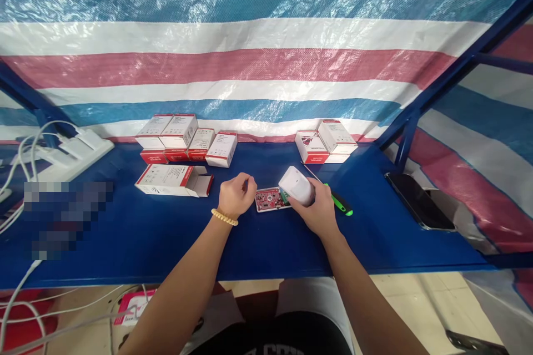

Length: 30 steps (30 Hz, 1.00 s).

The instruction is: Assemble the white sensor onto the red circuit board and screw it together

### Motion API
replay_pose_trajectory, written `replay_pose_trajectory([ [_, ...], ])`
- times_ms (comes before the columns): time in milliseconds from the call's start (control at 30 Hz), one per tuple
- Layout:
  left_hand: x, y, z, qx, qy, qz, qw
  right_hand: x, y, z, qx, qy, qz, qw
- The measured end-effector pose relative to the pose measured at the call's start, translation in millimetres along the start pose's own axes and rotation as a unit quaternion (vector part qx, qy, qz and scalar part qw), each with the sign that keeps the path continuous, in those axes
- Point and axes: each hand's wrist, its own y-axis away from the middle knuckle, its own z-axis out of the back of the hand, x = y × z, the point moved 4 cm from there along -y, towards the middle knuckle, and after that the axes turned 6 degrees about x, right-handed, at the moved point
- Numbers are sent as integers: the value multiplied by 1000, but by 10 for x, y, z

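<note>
A small white base holding a red circuit board (269, 199) lies on the blue table (166, 233) in front of me. My left hand (235, 194) rests just left of it with the fingers curled in a loose fist; whether they hold anything is hidden. My right hand (317, 208) grips a white rounded plastic cover (296, 185), held tilted over the board's right end. A green-handled screwdriver (338, 202) lies on the table behind my right hand.
Several red-and-white boxes (183, 141) stand at the back left, one open box (172, 179) lies nearer, and two more boxes (327, 141) sit back right. A black phone (418, 201) lies at the right edge. A white power strip with cables (79, 150) is at left.
</note>
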Motion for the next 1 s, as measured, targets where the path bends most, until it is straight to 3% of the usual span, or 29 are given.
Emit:
replay_pose_trajectory([
  [400, -20, -16, 22, -6, 18, 4, 1000, -20, -6, -3, 2, -9, -16, 1000],
  [667, 15, -16, 22, 7, 3, 23, 1000, -64, 6, -28, -35, -26, 18, 999],
  [833, 9, -14, 16, 3, 3, 3, 1000, -69, 5, -11, 2, -62, -8, 998],
  [1000, 4, -16, -27, 17, 8, -5, 1000, 11, 15, -21, 72, -98, 41, 992],
])
